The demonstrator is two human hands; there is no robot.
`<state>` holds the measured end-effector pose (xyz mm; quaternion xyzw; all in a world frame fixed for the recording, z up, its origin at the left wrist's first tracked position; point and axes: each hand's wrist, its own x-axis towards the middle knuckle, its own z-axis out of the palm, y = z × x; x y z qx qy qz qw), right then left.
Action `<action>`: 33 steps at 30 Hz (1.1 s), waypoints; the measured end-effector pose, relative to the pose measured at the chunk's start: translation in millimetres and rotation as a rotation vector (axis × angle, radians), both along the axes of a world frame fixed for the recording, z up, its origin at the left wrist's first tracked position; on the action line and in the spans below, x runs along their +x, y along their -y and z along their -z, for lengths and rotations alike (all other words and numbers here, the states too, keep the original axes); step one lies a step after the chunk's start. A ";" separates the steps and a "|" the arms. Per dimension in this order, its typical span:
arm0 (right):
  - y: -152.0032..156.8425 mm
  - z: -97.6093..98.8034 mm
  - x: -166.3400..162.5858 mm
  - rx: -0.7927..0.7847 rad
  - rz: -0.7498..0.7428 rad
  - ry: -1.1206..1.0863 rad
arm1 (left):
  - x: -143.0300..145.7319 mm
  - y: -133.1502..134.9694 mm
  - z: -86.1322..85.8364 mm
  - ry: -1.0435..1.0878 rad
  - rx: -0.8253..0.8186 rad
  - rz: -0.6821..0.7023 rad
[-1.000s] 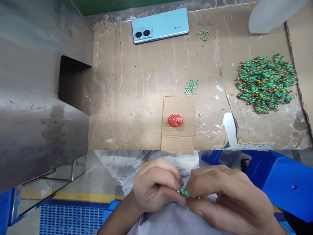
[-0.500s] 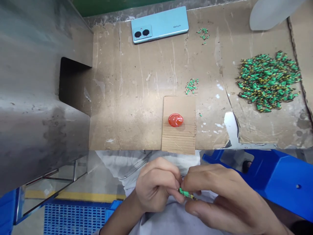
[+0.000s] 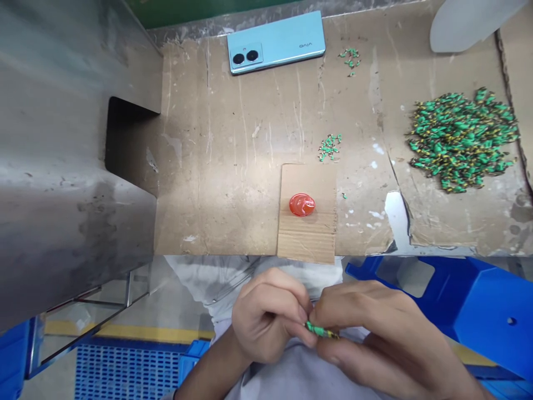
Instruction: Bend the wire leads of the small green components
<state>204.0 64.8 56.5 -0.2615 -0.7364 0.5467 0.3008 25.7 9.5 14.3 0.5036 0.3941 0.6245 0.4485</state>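
In front of my body, below the table edge, my left hand (image 3: 270, 316) is closed, its thumb and forefinger pinching one end of a small green piece with a yellow and dark tip (image 3: 320, 330). From the other side my right hand (image 3: 375, 333) meets it, forefinger and thumb closed along the piece. The left end is hidden by fingertips. Beyond the hands, a shiny red oval (image 3: 302, 205) rests on a cardboard pad (image 3: 306, 239). A large pile of similar green pieces (image 3: 462, 139) lies to the right on the cardboard-covered table (image 3: 233, 189).
Small green bits form two little clusters, one above the pad (image 3: 330, 147) and one farther back (image 3: 352, 58). A light blue phone (image 3: 277, 43) lies near the back edge. Metal housing (image 3: 75, 166) stands at left, a white object (image 3: 466, 25) at upper right, a blue stool (image 3: 478, 300) below.
The view has shifted slightly, so the table things appear a little farther right. Both hands keep hold of the green piece, with barely any finger movement.
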 end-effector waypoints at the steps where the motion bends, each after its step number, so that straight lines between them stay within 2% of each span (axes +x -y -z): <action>1: -0.9 -0.2 -2.3 -0.002 0.023 -0.017 | -0.6 -0.4 -1.0 0.005 -0.010 0.004; 13: -1.8 -0.2 -7.0 0.013 0.051 0.041 | -5.6 -2.9 1.5 0.034 -0.007 0.027; 23: 2.1 1.3 -5.2 -0.042 0.047 0.039 | -8.6 -8.6 -2.8 -0.130 0.012 -0.007; 30: 26.1 22.9 21.4 -0.137 0.065 0.269 | -6.6 -14.8 -2.0 -0.199 0.023 0.033; 33: 20.9 20.4 21.5 -0.094 0.067 0.241 | -5.0 -16.3 0.0 -0.188 0.043 0.014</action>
